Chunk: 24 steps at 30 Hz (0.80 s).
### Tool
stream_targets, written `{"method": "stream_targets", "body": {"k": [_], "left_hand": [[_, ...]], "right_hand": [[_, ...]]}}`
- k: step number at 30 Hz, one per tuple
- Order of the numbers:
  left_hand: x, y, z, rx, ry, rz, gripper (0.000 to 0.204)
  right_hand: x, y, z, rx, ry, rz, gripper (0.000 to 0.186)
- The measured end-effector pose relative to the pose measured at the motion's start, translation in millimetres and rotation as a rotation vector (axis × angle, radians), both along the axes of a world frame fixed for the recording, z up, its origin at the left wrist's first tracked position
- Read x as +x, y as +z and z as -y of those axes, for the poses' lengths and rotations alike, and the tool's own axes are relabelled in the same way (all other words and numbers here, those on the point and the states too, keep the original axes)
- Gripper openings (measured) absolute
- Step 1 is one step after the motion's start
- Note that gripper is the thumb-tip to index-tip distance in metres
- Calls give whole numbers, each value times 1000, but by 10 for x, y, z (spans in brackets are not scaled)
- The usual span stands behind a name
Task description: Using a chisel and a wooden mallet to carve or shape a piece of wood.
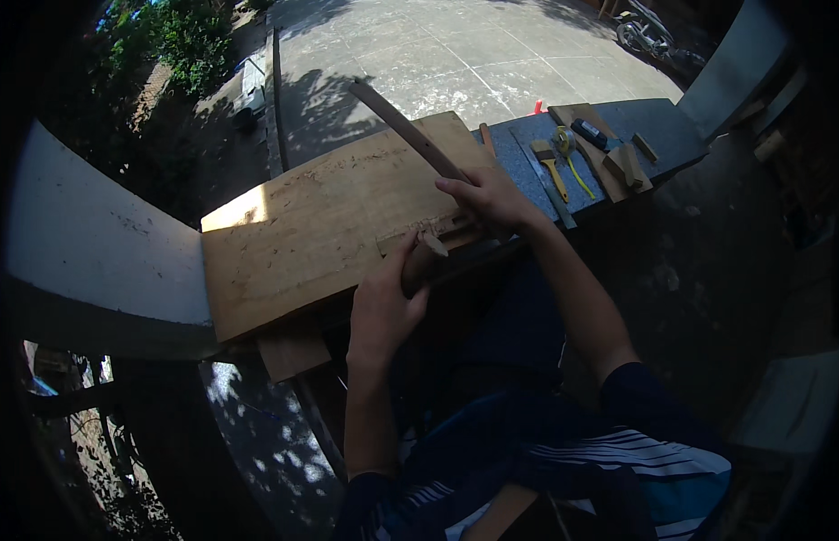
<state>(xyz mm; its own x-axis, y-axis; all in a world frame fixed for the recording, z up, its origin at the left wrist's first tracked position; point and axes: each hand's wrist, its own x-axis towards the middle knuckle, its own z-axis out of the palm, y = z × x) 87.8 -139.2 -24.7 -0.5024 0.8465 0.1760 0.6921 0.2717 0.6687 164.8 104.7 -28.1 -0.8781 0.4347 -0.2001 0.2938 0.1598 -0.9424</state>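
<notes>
My left hand (383, 307) is closed around a thick rounded piece of wood (424, 261), its pale end facing up. My right hand (499, 198) grips the lower end of a long, narrow wooden stick (406, 129), which slants up and left over the board. Both hands are at the near edge of a broad wooden board (302, 225). Between them, a wooden strip (455, 236) lies along that edge, partly hidden by my hands, with small shavings (424, 225) beside it. Whether the stick touches anything below my right hand is hidden.
Right of the board, a grey slab (654, 117) bears a yellow-handled brush (547, 162), a tape measure (564, 140), a dark-handled tool (591, 133), a long metal strip (550, 185) and small wooden blocks (625, 165). A white pillar (109, 225) stands left; a motorcycle (643, 34) is far right.
</notes>
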Motion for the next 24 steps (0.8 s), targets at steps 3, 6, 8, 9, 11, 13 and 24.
{"method": "stream_targets", "body": {"k": [3, 6, 8, 9, 11, 13, 24], "left_hand": [[49, -135, 11, 53, -47, -82, 73], [144, -145, 126, -36, -33, -48, 74], [216, -119, 147, -44, -16, 7, 72], [254, -103, 147, -42, 2, 62, 71], [316, -59, 139, -46, 15, 57, 70], [349, -45, 136, -52, 39, 54, 68], [363, -10, 24, -184, 124, -2, 64]], "right_hand": [[-68, 1, 38, -22, 12, -9, 56], [-112, -35, 108, -25, 10, -46, 46], [-114, -56, 88, -13, 36, -48, 50], [-100, -52, 68, 9, 61, -48, 55], [-65, -27, 69, -1, 55, -57, 55], [-45, -3, 107, -14, 61, -64, 55], [-45, 27, 129, 8, 71, -106, 54]]}}
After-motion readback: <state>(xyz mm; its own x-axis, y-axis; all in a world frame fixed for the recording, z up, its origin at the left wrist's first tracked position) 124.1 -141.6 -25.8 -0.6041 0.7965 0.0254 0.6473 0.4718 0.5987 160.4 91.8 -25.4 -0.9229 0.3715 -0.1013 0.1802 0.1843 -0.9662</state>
